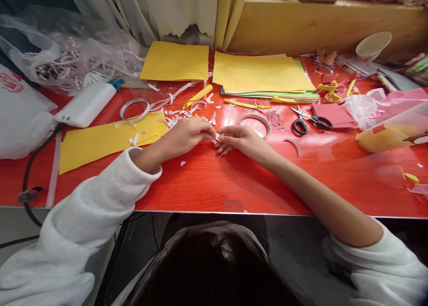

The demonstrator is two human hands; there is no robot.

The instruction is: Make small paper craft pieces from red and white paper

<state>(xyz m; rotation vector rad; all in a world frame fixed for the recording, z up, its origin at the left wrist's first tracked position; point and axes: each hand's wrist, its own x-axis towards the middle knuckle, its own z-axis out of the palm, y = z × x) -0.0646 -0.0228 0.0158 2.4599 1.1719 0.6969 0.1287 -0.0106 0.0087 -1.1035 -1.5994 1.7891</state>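
Over the middle of the red table, my left hand [185, 137] and my right hand [245, 142] meet at their fingertips. A small white strip [217, 137] is pinched between them; its far ends are hidden by the fingers. Just behind my left hand lies a pile of white scraps [180, 118], with a rolled yellow paper [198, 96] beyond it. Near my right hand rests a roll of tape [268, 130], flat on the table. A second tape roll [147, 110] leans at the left, by yellow paper sheets [90, 143].
Scissors [306, 117] with black handles lie right of centre, beside red paper squares [334, 116]. Stacked yellow sheets [257, 74] sit at the back. A white power strip [87, 105] with a black cable and plastic bags [20, 114] occupy the left. Pink plastic [397, 123] lies right.
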